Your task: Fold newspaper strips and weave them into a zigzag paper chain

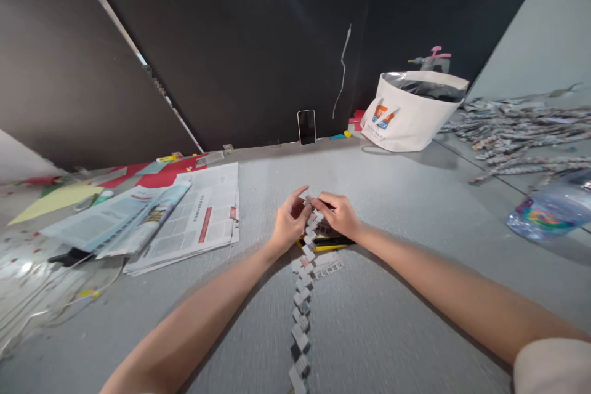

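Note:
A long zigzag chain of folded newspaper strips [301, 314] runs from the near edge of the view up the table to my fingers. My left hand [290, 221] pinches its far end from the left, thumb against the chain and index finger pointing up. From the other side, my right hand [340, 214] closes thumb and fingers on the same end. Below the hands lies a yellow and black tool [330, 245], partly covered by the chain and my right hand; its kind is unclear. A printed newspaper scrap [331, 266] lies beside the chain.
Newspaper sheets [203, 221] are stacked at the left, near red paper [166, 173] and cables. A phone [306, 127] leans against the dark panel. At the right stand a white bag [410, 117] and spray bottle [435, 61], beside rolled newspaper sticks [521, 132] and clear plastic packaging [549, 212].

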Tool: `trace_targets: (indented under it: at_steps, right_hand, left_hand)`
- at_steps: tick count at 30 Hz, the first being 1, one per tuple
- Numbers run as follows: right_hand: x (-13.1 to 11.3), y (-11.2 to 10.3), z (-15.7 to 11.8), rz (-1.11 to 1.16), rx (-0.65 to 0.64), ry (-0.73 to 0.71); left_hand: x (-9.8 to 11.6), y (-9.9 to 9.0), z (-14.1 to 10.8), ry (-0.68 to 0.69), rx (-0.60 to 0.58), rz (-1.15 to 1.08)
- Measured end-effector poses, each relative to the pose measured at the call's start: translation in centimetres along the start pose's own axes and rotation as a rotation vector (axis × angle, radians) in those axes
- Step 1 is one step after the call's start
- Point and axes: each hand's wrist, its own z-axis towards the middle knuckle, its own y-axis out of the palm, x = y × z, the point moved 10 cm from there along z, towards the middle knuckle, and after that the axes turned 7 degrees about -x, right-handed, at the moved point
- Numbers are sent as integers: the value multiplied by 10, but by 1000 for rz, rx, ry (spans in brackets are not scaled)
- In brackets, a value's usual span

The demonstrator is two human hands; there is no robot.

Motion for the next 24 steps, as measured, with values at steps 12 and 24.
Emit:
trace_targets:
  at_steps: [12,24]
  right_hand:
    - [5,7,1,105,-94,45]
    - [6,5,1,73,-74,47]
  left_hand:
    - [-14,1,0,-116,41,-315]
    - [-25,4,0,-126,-6,-260]
